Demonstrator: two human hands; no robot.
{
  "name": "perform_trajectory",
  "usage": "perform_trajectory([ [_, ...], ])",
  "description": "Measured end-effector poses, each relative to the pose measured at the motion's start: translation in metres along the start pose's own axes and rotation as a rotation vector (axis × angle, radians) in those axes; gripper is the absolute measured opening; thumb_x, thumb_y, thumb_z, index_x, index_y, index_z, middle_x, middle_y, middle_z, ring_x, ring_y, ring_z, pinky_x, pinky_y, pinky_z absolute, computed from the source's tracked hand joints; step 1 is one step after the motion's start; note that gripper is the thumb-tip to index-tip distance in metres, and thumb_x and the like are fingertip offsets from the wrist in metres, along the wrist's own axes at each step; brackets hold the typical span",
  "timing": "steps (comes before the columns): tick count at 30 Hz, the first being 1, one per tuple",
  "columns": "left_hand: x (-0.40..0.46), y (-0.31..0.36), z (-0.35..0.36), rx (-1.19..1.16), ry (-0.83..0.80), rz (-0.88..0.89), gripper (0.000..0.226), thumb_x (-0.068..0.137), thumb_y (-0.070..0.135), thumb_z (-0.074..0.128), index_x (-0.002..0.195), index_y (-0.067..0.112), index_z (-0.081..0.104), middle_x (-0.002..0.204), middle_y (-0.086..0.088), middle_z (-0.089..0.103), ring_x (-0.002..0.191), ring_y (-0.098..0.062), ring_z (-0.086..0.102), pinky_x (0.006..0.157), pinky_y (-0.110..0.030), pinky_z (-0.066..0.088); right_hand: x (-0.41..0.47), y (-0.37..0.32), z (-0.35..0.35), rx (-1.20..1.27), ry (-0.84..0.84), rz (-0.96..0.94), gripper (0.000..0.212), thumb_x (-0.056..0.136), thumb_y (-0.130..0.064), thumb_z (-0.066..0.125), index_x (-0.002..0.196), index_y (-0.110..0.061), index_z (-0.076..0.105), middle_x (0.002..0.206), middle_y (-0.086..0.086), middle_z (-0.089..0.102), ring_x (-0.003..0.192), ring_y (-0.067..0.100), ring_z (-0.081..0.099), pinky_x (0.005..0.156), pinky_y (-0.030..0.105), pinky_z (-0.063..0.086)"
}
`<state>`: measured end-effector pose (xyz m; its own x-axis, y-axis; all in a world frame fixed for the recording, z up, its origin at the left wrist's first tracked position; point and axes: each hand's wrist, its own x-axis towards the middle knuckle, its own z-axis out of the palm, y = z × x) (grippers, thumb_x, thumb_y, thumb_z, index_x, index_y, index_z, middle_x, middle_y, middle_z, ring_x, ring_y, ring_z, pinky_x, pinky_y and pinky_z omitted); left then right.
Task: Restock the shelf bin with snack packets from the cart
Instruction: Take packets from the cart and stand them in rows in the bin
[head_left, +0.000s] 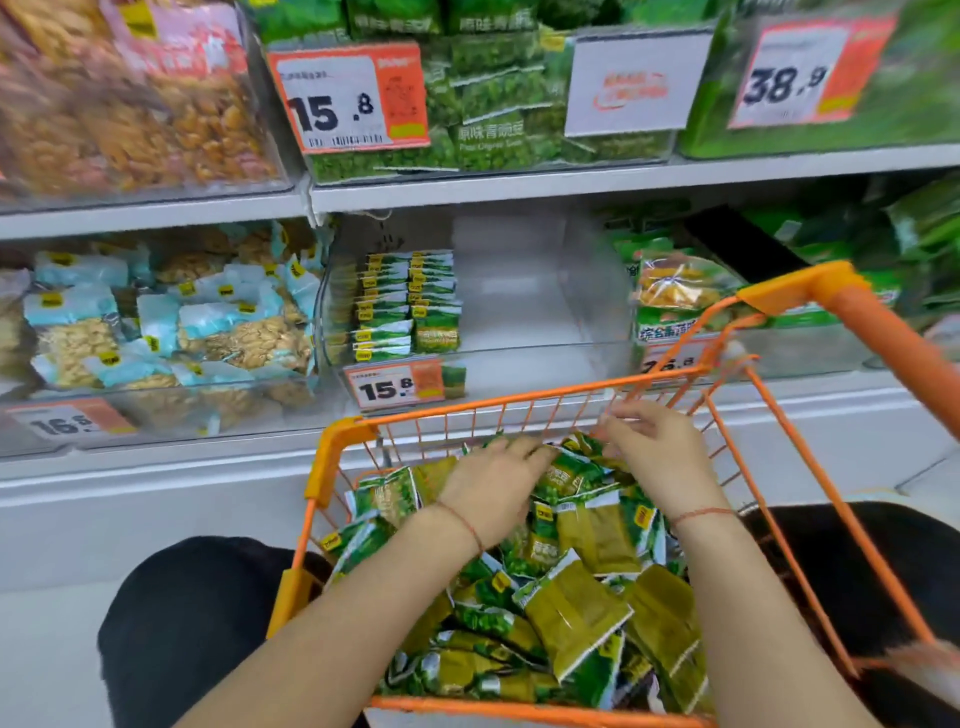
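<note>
An orange wire cart in front of me holds a heap of green snack packets. Both of my hands are down in the far end of the heap. My left hand lies palm down on the packets with its fingers reaching right. My right hand has its fingers curled among the packets near the cart's far wall; blur hides whether it holds one. The clear shelf bin behind the cart has two rows of the same green packets at its left side, and its right side is bare.
A 15.8 price tag hangs on the bin's front. Blue-packed nuts fill the bin to the left, and green-yellow bags the one to the right. The upper shelf carries more bins. My dark-clothed knees flank the cart.
</note>
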<state>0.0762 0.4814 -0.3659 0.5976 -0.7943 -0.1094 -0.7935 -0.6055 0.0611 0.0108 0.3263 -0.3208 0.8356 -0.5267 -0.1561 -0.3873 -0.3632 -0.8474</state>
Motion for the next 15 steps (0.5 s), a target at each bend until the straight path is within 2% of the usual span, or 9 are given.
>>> perform_trajectory([
  [1,-0.001,-0.002,0.002,0.006,0.020,0.011,0.062,0.090,0.012,0.050,0.147,0.021,0.028,0.152,0.000,0.032,0.131,-0.025,0.040,0.101,-0.038,0.042,0.002,0.004,0.000,0.019,0.006,0.021,0.006,0.088,-0.025,0.060,0.091,-0.021,0.064,0.086,0.007,0.071,0.084,0.027,0.067,0.085,0.049,0.052],
  [3,-0.004,-0.004,0.002,-0.037,0.070,0.016,0.051,0.094,0.019,0.045,0.144,0.021,0.036,0.149,0.002,0.039,0.129,-0.023,0.045,0.098,-0.036,0.043,0.003,0.006,-0.001,-0.006,0.054,0.026,0.018,0.090,-0.026,0.056,0.076,-0.020,0.066,0.072,0.003,0.071,0.074,0.024,0.068,0.080,0.049,0.054],
  [6,-0.011,-0.003,-0.009,-0.214,0.363,0.009,0.039,0.091,0.029,0.045,0.125,0.016,0.060,0.120,-0.002,0.066,0.102,-0.024,0.065,0.075,-0.034,0.056,-0.006,-0.003,-0.005,-0.003,0.026,0.058,0.052,0.094,-0.047,0.046,0.062,-0.012,0.067,0.055,0.003,0.068,0.056,0.018,0.068,0.071,0.039,0.057],
  [8,-0.014,0.000,-0.019,-0.255,0.542,0.042,0.039,0.086,0.031,0.046,0.113,0.014,0.067,0.105,-0.002,0.072,0.087,-0.022,0.070,0.063,-0.032,0.058,-0.013,-0.011,-0.006,0.030,-0.134,0.158,0.072,0.090,-0.065,0.036,0.070,-0.004,0.070,0.060,0.007,0.070,0.057,0.020,0.069,0.064,0.031,0.057],
  [9,-0.015,0.003,-0.022,-0.260,0.570,0.088,0.039,0.086,0.031,0.046,0.114,0.013,0.067,0.107,-0.002,0.071,0.089,-0.021,0.070,0.066,-0.032,0.059,-0.015,-0.015,-0.006,0.101,-0.207,0.209,0.075,0.087,-0.068,0.036,0.082,-0.001,0.070,0.070,0.010,0.073,0.061,0.021,0.071,0.063,0.030,0.058],
  [11,-0.015,0.013,-0.027,-0.321,0.542,0.151,0.045,0.088,0.032,0.049,0.125,0.011,0.061,0.123,-0.004,0.065,0.104,-0.021,0.066,0.084,-0.034,0.056,-0.016,-0.023,-0.007,0.309,-0.247,0.264,0.066,0.087,-0.059,0.049,0.112,0.001,0.060,0.094,0.008,0.069,0.064,0.023,0.071,0.064,0.031,0.060],
  [12,-0.015,0.019,-0.032,-0.403,0.509,0.128,0.049,0.088,0.034,0.050,0.132,0.012,0.055,0.132,-0.005,0.058,0.112,-0.020,0.062,0.093,-0.035,0.052,-0.017,-0.025,-0.008,0.403,-0.207,0.265,0.056,0.089,-0.048,0.056,0.118,0.000,0.055,0.097,0.005,0.063,0.064,0.022,0.069,0.063,0.031,0.060],
  [14,-0.013,0.025,-0.039,-0.575,0.416,-0.004,0.053,0.090,0.033,0.053,0.140,0.017,0.046,0.141,-0.002,0.051,0.117,-0.016,0.058,0.101,-0.032,0.047,-0.018,-0.027,-0.011,0.527,-0.050,0.239,0.023,0.093,-0.028,0.058,0.092,-0.006,0.058,0.085,0.000,0.056,0.063,0.012,0.061,0.066,0.033,0.058],
  [15,-0.011,0.026,-0.040,-0.596,0.345,-0.073,0.051,0.091,0.032,0.054,0.141,0.019,0.046,0.138,-0.001,0.053,0.115,-0.015,0.059,0.101,-0.030,0.046,-0.018,-0.028,-0.013,0.553,0.046,0.223,0.017,0.093,-0.024,0.058,0.082,-0.012,0.057,0.082,-0.001,0.054,0.064,0.008,0.057,0.067,0.034,0.057],
])
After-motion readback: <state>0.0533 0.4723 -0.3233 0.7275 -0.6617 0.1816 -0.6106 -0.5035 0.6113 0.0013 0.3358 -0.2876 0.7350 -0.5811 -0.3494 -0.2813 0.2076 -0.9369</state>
